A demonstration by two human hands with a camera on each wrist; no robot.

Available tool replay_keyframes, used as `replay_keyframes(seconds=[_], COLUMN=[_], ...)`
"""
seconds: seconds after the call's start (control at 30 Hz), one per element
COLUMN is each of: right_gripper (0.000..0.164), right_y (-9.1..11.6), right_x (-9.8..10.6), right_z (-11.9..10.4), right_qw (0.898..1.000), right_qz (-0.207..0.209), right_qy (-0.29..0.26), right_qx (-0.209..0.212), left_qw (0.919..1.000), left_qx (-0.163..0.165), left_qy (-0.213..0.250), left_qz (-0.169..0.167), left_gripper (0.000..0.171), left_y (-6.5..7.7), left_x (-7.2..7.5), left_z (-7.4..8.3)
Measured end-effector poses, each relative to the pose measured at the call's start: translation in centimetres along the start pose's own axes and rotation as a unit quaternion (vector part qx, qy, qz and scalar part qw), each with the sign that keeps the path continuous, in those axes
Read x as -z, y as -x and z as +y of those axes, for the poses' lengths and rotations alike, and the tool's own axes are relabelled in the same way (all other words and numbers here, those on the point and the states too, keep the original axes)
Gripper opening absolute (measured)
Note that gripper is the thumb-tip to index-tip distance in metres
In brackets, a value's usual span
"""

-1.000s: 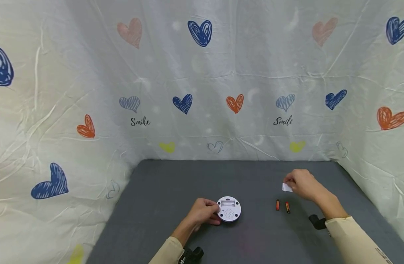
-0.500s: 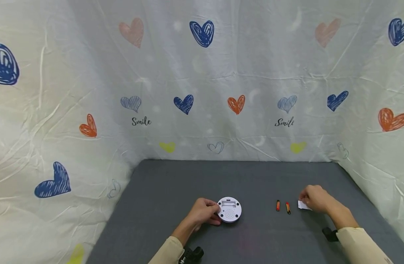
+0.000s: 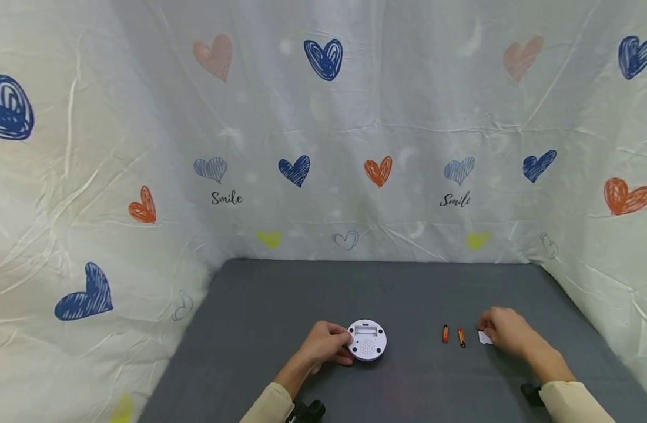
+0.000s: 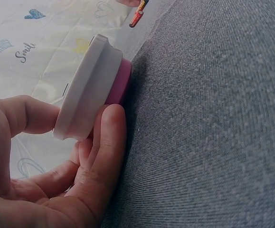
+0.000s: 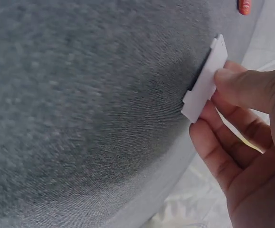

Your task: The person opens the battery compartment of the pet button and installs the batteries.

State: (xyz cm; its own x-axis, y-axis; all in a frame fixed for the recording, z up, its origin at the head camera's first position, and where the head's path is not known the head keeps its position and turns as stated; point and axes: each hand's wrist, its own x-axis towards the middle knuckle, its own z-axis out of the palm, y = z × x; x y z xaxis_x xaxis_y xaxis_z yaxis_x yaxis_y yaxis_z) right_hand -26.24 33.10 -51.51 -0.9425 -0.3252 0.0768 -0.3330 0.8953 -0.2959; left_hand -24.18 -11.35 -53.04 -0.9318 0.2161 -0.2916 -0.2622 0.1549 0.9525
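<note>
My left hand [image 3: 325,345] grips the left rim of a round white battery device [image 3: 367,341], its thumb on the upper face and fingers beneath. The compartment on its upward face stands uncovered, with no batteries inside. A pink part shows on its underside [image 4: 120,80] in the left wrist view. Between thumb and fingers, my right hand [image 3: 508,333] pinches a small white battery cover [image 5: 207,80], close to the cloth at the right. Two small red-and-black batteries [image 3: 445,334] lie side by side just left of that hand.
Grey cloth [image 3: 281,294] covers the table. Behind it and along both sides hangs a white curtain [image 3: 334,117] printed with hearts. A black wrist camera [image 3: 305,411] sits on the left forearm.
My right hand has moved right and toward me, lowering the battery cover to the cloth beside the batteries. The left hand and the round device have stayed in place.
</note>
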Motion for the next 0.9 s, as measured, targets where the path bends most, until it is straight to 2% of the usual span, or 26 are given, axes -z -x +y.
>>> replay_keyframes(seconds=[0.23, 0.5, 0.6, 0.9], right_gripper=[0.019, 0.015, 0.014, 0.012], right_y=[-0.1, -0.7, -1.0, -2.3], right_x=[0.1, 1.0, 1.7, 3.0], right_z=[-0.6, -2.5, -3.5, -5.6], right_qw=[1.0, 0.996, 0.993, 0.99], right_qz=[-0.007, 0.062, 0.076, 0.066], right_qy=[0.029, 0.031, 0.027, 0.026], right_qx=[0.004, 0.061, 0.082, 0.121], left_qw=[1.0, 1.0, 1.0, 1.0], left_qx=[-0.001, 0.005, 0.005, -0.004], left_qy=[0.004, 0.002, 0.002, 0.002], left_qz=[-0.002, -0.002, -0.001, -0.002], left_gripper=[0.032, 0.034, 0.035, 0.034], left_y=[-0.1, -0.2, -0.2, -0.2], left_x=[-0.1, 0.0, 0.0, 0.0], left_z=[-0.3, -0.5, -0.4, -0.3])
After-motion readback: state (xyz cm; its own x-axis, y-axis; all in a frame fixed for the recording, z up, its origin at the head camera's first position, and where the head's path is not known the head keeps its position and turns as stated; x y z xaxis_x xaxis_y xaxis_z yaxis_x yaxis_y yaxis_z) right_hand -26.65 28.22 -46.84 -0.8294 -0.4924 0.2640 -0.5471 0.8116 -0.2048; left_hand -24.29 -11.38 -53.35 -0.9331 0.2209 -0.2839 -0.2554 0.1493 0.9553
